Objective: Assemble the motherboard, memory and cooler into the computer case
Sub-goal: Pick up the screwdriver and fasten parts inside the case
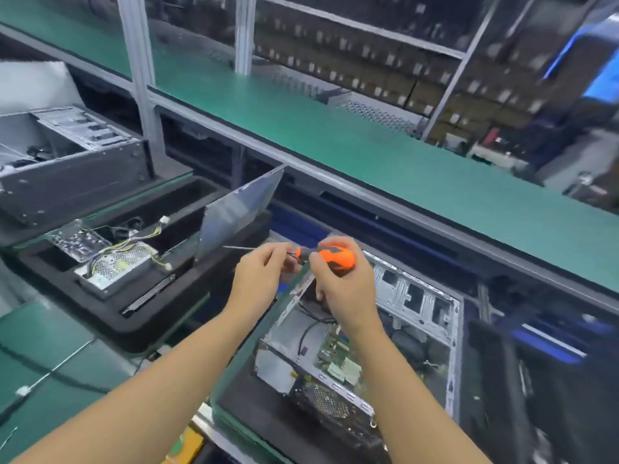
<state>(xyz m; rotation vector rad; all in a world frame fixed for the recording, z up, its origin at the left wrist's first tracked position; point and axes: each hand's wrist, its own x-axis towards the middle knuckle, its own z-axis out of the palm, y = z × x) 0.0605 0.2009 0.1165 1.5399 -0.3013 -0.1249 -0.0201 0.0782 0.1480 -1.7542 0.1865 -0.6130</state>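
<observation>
- Green shelf (335, 135) runs right across the back.
- Open computer case (435, 296) lies on its side at lower right, directly under both hands, with the motherboard (335, 360) inside.
- Black foam tray (140, 316) on the left carries a power supply (117, 262) with loose wires.
- Right hand (341, 289) is wrapped round the orange screwdriver (335, 257) handle, held level above the case.
- Left hand (258, 276) pinches its metal shaft, tip pointing left.

Two hands (264, 274) (343, 289), one screwdriver (336, 257), two computer cases (70, 172) (420, 298), one power supply (117, 266)
</observation>
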